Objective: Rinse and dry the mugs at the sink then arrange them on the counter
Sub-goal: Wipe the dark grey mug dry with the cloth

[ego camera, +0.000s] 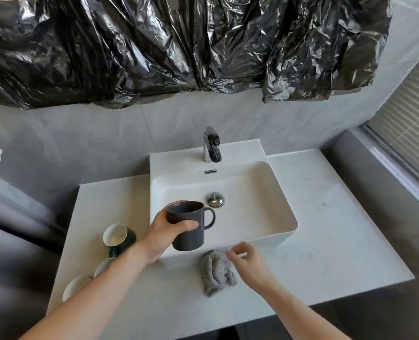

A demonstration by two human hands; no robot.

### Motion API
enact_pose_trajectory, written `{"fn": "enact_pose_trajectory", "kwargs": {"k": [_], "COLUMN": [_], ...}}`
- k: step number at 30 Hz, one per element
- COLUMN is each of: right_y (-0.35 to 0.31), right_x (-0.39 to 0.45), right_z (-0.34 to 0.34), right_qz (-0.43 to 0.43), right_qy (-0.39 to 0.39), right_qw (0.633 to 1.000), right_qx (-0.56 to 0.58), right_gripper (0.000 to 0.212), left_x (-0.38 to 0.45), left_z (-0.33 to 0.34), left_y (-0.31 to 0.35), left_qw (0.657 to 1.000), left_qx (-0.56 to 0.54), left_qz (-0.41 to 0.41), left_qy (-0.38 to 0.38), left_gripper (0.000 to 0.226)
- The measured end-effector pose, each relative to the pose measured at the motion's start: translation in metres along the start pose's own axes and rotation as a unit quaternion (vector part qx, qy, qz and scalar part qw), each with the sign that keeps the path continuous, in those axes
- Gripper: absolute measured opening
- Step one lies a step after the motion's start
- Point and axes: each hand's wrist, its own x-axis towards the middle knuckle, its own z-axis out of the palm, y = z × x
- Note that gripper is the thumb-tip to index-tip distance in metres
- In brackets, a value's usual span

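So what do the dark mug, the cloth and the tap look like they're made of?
Dark mug: likely ceramic with a matte grey glaze, showing only soft highlights. Cloth: plush grey fabric, perhaps microfibre, with fuzzy crumpled folds. Tap: polished chrome-look metal, with mirror-like reflections.

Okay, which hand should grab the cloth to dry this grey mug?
Right. The right hand hovers empty just beside the grey cloth on the counter, while the left hand already grips the grey mug.
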Motion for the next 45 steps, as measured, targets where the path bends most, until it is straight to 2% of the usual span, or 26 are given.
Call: {"fn": "enact_pose_trajectory", "kwargs": {"k": [4, 5, 6, 8, 10, 14, 16, 21, 24, 26, 28, 31, 35, 39, 42, 45], "right_y": [0.040, 0.047, 0.051, 0.055, 0.049, -0.006, -0.037, -0.117, -0.145, -0.149, -0.149, -0.145, -0.157, -0.163, -0.155, -0.161], "right_x": [0.009, 0.015, 0.018, 0.019, 0.010, -0.033, -0.047, -0.054, -0.049, -0.041, -0.033, -0.042, -0.053, -0.033, -0.055, -0.062], "right_z": [0.049, 0.058, 0.065, 0.071, 0.066, 0.027, 0.008, -0.002, 0.008, 0.011, 0.009, 0.009, 0.004, -0.008, -0.008, -0.018], "right_qz": [0.038, 0.043, 0.045, 0.046, 0.012, -0.034, -0.067, -0.168, -0.217, -0.245, -0.239, -0.240, -0.255, -0.147, -0.174, -0.149], "right_qy": [-0.044, -0.049, -0.051, -0.028, -0.004, 0.051, 0.065, 0.071, 0.097, 0.124, 0.138, 0.134, 0.096, 0.071, 0.036, 0.010], "right_qw": [0.991, 0.989, 0.988, 0.989, 0.996, 0.992, 0.982, 0.964, 0.950, 0.946, 0.947, 0.946, 0.942, 0.958, 0.945, 0.932], "right_qx": [-0.117, -0.129, -0.135, -0.140, -0.086, 0.107, 0.163, 0.192, 0.205, 0.173, 0.163, 0.168, 0.196, 0.236, 0.274, 0.329], "right_gripper": [0.074, 0.074, 0.060, 0.018, 0.007, 0.010, 0.007, 0.009, 0.018, 0.024, 0.024, 0.025, 0.025, 0.028, 0.029, 0.035], "left_x": [-0.004, -0.005, -0.008, -0.013, -0.016, -0.009, -0.005, 0.003, 0.007, 0.006, 0.006, 0.009, 0.012, 0.003, 0.002, 0.006], "left_z": [-0.012, -0.012, -0.013, -0.016, -0.022, -0.037, -0.035, 0.000, 0.019, 0.027, 0.035, 0.042, 0.048, 0.058, 0.059, 0.056], "left_y": [-0.007, -0.007, -0.005, -0.001, 0.005, 0.014, 0.018, 0.030, 0.041, 0.049, 0.054, 0.060, 0.066, 0.067, 0.070, 0.071], "left_qw": [0.999, 0.998, 0.997, 0.994, 0.992, 0.991, 0.994, 0.998, 0.996, 0.993, 0.993, 0.993, 0.990, 0.987, 0.981, 0.977], "left_qx": [-0.012, -0.025, -0.041, -0.069, -0.081, -0.096, -0.082, -0.046, -0.086, -0.119, -0.120, -0.093, -0.060, 0.018, 0.037, 0.058], "left_qz": [-0.038, -0.051, -0.065, -0.084, -0.084, -0.075, -0.061, -0.003, 0.004, 0.005, 0.018, 0.048, 0.066, 0.113, 0.159, 0.182], "left_qy": [-0.005, -0.003, -0.004, -0.019, -0.039, -0.049, -0.031, 0.040, 0.011, 0.000, -0.002, 0.047, 0.106, 0.109, 0.106, 0.093], "left_gripper": [0.079, 0.080, 0.080, 0.080, 0.077, 0.066, 0.072, 0.072, 0.054, 0.047, 0.046, 0.043, 0.059, 0.047, 0.050, 0.059]}}
